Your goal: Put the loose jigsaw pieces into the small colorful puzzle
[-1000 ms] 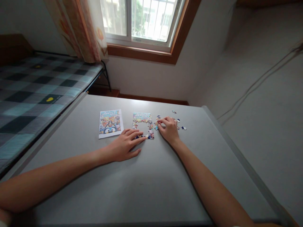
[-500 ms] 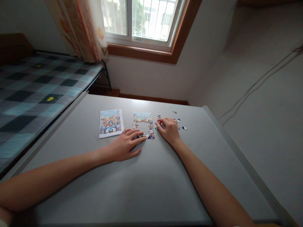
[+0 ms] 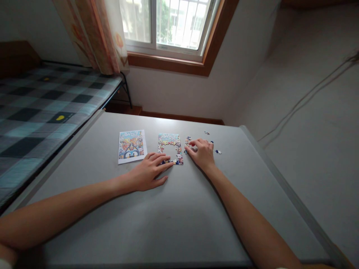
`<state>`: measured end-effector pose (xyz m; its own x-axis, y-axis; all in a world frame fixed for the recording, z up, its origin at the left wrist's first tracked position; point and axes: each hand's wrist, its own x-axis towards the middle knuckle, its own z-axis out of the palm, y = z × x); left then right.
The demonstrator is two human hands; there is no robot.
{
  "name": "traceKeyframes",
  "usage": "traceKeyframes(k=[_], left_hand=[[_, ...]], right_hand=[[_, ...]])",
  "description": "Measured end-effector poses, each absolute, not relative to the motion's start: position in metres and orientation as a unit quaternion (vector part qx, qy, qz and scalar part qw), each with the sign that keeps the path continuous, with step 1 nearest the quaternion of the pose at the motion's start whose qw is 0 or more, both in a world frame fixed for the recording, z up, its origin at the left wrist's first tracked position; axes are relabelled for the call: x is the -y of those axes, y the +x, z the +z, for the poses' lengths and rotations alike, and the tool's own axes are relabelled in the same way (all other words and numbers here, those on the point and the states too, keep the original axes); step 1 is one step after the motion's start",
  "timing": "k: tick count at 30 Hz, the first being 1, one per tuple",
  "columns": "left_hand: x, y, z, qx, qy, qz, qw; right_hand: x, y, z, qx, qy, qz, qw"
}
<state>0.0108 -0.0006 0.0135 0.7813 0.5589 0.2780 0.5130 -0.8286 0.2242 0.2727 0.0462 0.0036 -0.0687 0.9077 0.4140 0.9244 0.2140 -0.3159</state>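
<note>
A partly assembled jigsaw puzzle lies on the grey table, its border and top joined around a bare gap in the middle. My left hand rests flat with fingers spread, the fingertips over the puzzle's lower left corner. To the puzzle's right, my right hand hovers low over loose puzzle pieces, thumb and index finger apart; no piece shows between them. The palm hides some of the pieces. Left of the puzzle is a printed reference picture with a blue cartoon dog and lettering across the top.
A stray dark blue and white piece lies right of my right hand, and small pieces lie farther back. The table has a raised edge on the right, beside the wall. A bed stands at left, below a curtain and window.
My right hand has shifted slightly to the right, and its thumb and index finger have moved apart. My left hand stays where it was.
</note>
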Motion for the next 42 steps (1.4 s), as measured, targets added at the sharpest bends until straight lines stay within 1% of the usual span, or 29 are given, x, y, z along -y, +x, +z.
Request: traceKeyframes(k=[5,12,23,30,36,42], left_hand=[[0.001,0.010,0.013,-0.285,0.939,0.177,0.072],[0.000,0.011,0.013,-0.282,0.942,0.171,0.068],[0.000,0.010,0.014,-0.283,0.942,0.167,0.064],[0.001,0.011,0.013,-0.285,0.941,0.168,0.066],[0.001,0.010,0.012,-0.283,0.939,0.181,0.076],[0.001,0.010,0.012,-0.284,0.940,0.175,0.069]], right_hand=[[-0.046,0.269,0.006,0.712,-0.657,0.008,0.248],[-0.048,0.280,0.020,0.701,-0.672,0.096,0.218],[-0.049,0.282,0.019,0.693,-0.685,0.072,0.213],[-0.056,0.288,0.020,0.668,-0.700,0.136,0.212],[-0.056,0.287,0.020,0.670,-0.677,0.178,0.248],[-0.056,0.284,0.021,0.706,-0.596,0.220,0.313]])
